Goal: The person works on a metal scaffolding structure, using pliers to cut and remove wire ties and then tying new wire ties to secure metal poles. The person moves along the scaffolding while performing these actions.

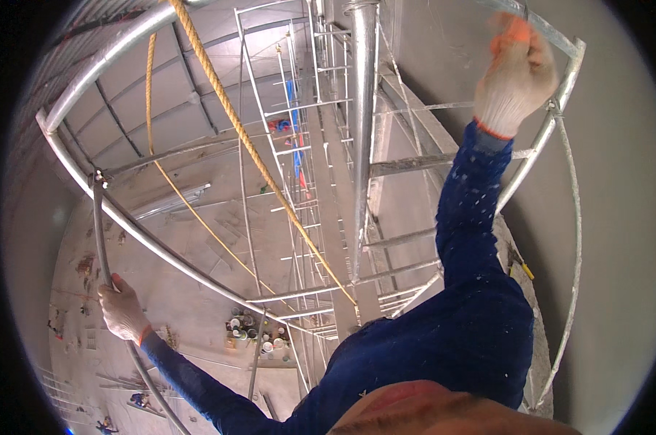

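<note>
Seen from high on a scaffold, looking straight down a tall shaft. Left hand (122,312), in a white knit glove, wrapped around a curved grey guard bar (99,239) at the near left, fingers clenched on it; right hand (513,76), gloved in white with orange fingertips, raised to the far right and closed over a galvanised rail (553,32) at the top corner of the cage frame. Both blue sleeves (473,217) stretched wide apart, probably for balance: one grip low and left, one high and right, body braced between the two tubes.

Thick yellow rope (230,116) slanting down from the upper left toward the centre, hanging free of both hands, with a thinner yellow line looping beside it. Vertical steel pole (362,109) dropping through the middle, ladder-like scaffold rungs (299,217) stacked beside it and shrinking with depth.

Far below, a pale dusty concrete floor (190,304), scattered with a cluster of paint cans and buckets (259,337) near the scaffold foot, loose bars and small debris toward the left. Plain grey plastered wall (618,217) rising along the right, a corrugated metal surface curving at the upper left. Bright blue and red scraps caught on the far rungs, too small to identify.
</note>
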`<state>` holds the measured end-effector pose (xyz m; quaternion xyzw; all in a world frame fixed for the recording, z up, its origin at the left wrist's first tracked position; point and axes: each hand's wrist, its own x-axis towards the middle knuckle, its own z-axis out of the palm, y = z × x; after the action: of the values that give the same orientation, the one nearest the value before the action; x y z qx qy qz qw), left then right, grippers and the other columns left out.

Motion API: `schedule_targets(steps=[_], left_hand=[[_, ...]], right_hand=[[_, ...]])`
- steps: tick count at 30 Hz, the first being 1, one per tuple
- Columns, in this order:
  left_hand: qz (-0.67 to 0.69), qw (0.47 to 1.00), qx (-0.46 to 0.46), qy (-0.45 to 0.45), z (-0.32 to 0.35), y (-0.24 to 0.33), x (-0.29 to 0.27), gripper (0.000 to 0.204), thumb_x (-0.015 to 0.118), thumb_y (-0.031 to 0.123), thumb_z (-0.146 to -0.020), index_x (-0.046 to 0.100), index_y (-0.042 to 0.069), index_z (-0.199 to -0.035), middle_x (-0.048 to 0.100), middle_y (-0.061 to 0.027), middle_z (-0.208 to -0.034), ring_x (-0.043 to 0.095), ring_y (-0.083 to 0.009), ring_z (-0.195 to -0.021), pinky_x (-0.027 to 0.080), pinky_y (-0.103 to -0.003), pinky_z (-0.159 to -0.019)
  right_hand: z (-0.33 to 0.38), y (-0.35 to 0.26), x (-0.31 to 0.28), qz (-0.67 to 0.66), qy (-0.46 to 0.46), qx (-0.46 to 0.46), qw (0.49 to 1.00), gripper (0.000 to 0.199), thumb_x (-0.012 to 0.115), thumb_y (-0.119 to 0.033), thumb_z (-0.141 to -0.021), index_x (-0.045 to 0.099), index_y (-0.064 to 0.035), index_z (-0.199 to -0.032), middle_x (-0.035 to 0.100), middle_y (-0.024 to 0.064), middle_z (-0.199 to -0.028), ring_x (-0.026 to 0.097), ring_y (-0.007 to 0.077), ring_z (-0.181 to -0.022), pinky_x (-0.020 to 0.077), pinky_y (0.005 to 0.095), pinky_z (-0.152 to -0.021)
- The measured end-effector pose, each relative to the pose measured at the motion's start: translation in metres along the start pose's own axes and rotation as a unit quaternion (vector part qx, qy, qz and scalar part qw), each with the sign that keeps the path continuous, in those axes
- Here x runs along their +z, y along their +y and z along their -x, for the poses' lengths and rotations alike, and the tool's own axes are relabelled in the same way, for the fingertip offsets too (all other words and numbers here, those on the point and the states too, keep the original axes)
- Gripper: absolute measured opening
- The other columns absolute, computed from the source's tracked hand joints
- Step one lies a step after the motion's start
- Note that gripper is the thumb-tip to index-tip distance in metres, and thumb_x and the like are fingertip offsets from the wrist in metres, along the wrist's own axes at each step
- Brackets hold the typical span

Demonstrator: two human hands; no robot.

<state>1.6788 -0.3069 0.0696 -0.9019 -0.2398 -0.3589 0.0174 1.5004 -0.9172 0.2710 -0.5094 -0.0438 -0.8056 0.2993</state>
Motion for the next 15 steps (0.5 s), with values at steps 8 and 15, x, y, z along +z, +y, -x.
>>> schedule_targets(steps=[8, 15], left_hand=[[0.015, 1.000, 0.000, -0.022, 0.001, -0.009, -0.010, 0.053, 0.041, 0.058, -0.104, 0.059, 0.007, -0.106, 0.073, -0.0171, -0.099, 0.074, -0.0393, -0.088, 0.060, -0.054, -0.071], [0.027, 1.000, 0.000, 0.001, 0.007, 0.000, -0.015, 0.053, 0.040, 0.058, -0.104, 0.059, 0.008, -0.106, 0.073, -0.0167, -0.101, 0.074, -0.0397, -0.088, 0.060, -0.054, -0.071]], right_hand=[[-0.011, -0.054, -0.058, 0.278, -0.130, -0.157, 0.939, 0.028, 0.071, -0.029, -0.098, 0.078, -0.0025, -0.097, 0.063, -0.0028, -0.066, 0.054, 0.0040, -0.063, 0.0412, 0.0224, -0.055], [0.192, -0.023, -0.136, -0.072, -0.227, 0.406, 0.882, 0.024, 0.053, -0.020, -0.106, 0.068, -0.0017, -0.104, 0.063, -0.0003, -0.079, 0.053, 0.0082, -0.063, 0.0416, 0.0252, -0.056]])
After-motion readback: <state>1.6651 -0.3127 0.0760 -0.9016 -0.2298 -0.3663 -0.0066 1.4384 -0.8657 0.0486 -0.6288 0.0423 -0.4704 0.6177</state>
